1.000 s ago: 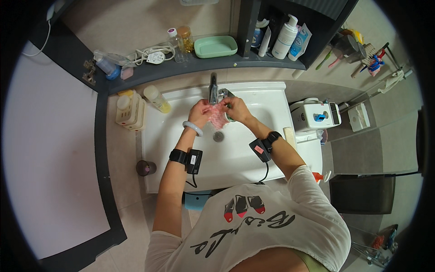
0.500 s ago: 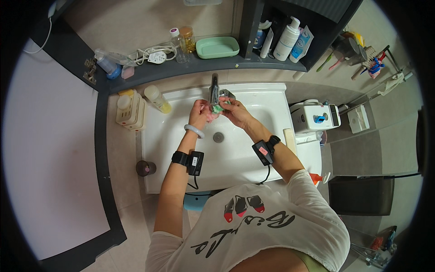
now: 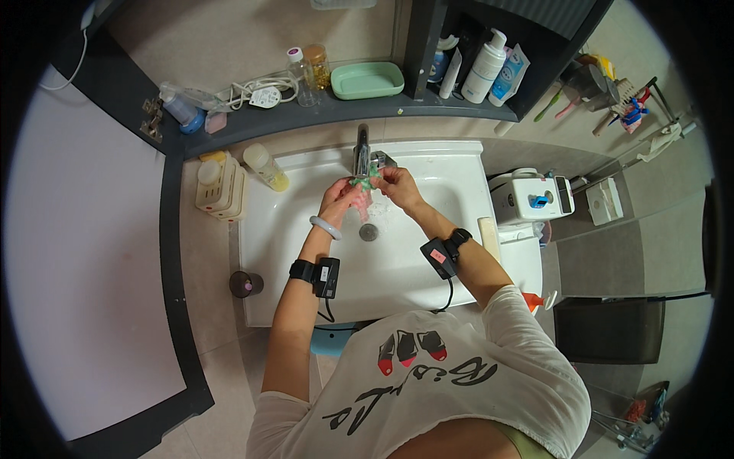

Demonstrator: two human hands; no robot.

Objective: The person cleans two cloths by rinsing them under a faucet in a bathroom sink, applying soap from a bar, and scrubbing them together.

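Under the chrome faucet [image 3: 362,149], both my hands hold a soft, wet-looking pink and green cloth [image 3: 364,210]. My left hand [image 3: 337,197] is closed on its left side, and the pink part hangs toward the drain [image 3: 368,232]. The fingers of my right hand [image 3: 399,188] pinch the green part close to the spout. What kind of cloth it is cannot be made out. Pale splashes show in the white sink [image 3: 306,260] just right of the pink part.
A clear bottle with yellowish liquid [image 3: 266,167] and a cream basket [image 3: 220,186] stand left of the sink. On the grey shelf above sit a green soap dish [image 3: 367,81], a coiled white cable [image 3: 260,92] and jars. A dark cup [image 3: 245,284] is at the sink's left edge.
The pink part now hangs lower, nearer the drain. My left hand has turned and lowered slightly, and my right hand has shifted a little to the right with its fingers more bunched.
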